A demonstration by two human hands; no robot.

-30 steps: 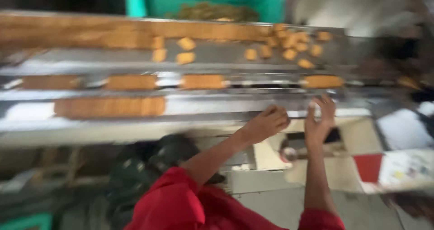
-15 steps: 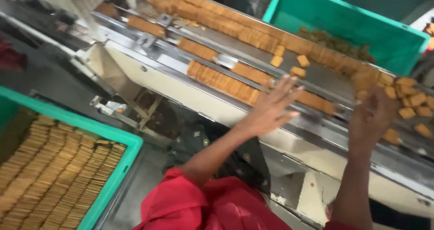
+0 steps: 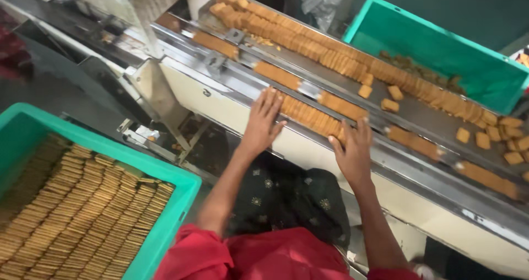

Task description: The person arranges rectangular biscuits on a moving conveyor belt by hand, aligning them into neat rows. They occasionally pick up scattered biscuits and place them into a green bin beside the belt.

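Two hands bracket a biscuit row [image 3: 309, 115]; green crate [image 3: 165, 225] beside.

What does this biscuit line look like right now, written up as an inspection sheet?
Surface: steel conveyor with parallel lanes, running diagonally.
Job's things: biscuit row in the near lane, between both hands; more rows and loose biscuits further up.
Clutter: crumbs under the conveyor frame.
Hands: left hand and right hand open, fingers spread, at the ends of the biscuit row.
Cables: nothing seen.
Surroundings: near crate full of stacked biscuits; far crate holding a few scraps.
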